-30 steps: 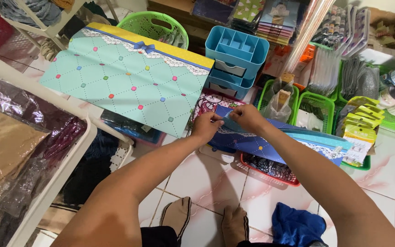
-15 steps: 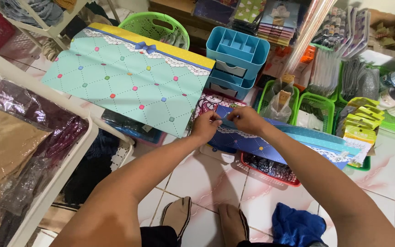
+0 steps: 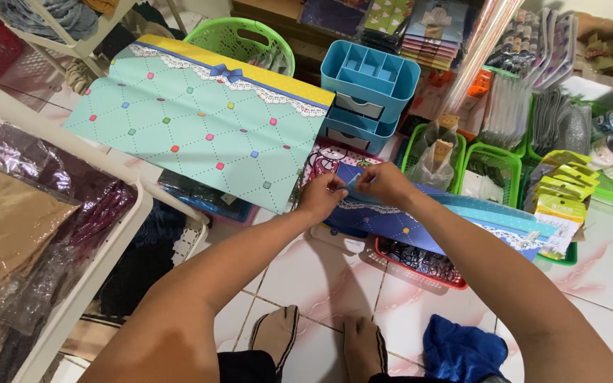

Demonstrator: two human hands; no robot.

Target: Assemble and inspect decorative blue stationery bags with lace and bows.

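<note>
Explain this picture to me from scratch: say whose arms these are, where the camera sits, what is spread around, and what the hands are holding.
There is no machine here. The camera is worn on a person's head and looks down, so the two bare arms reaching out from the bottom edge are that person's own. Their feet show on the tiled floor below.

The left hand and right hand meet in the middle and pinch the near end of a dark blue sheet with a white lace border, which runs off to the right.

Around them: a large turquoise sheet with coloured dots and a yellow edge, propped at a slant; a blue organiser with compartments and drawers; a green basket behind; green trays holding packets; a red tray under the blue sheet; a white rack with bagged fabric on the left; and a blue cloth by the feet.
</note>
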